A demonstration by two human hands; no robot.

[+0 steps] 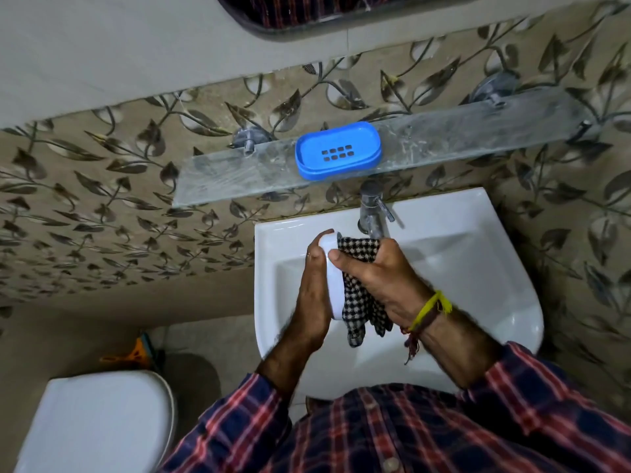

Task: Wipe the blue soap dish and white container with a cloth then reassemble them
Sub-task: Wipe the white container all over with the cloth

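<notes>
The blue soap dish (pixel 338 150), with drain slots in its middle, lies on the glass shelf (pixel 218 175) above the basin. Over the basin my left hand (pixel 312 298) holds the white container (pixel 334 278) on its edge, palm against its outer side. My right hand (pixel 372 274) grips a black-and-white checked cloth (pixel 362 302) and presses it into the container's open side, thumb on the rim. The cloth's loose end hangs down below both hands.
A white basin (pixel 478 274) sits under my hands, with a chrome tap (pixel 374 213) just behind them. A white toilet lid (pixel 99 418) is at the lower left. Leaf-patterned tiles cover the wall, and a mirror edge (pixel 307 18) shows at the top.
</notes>
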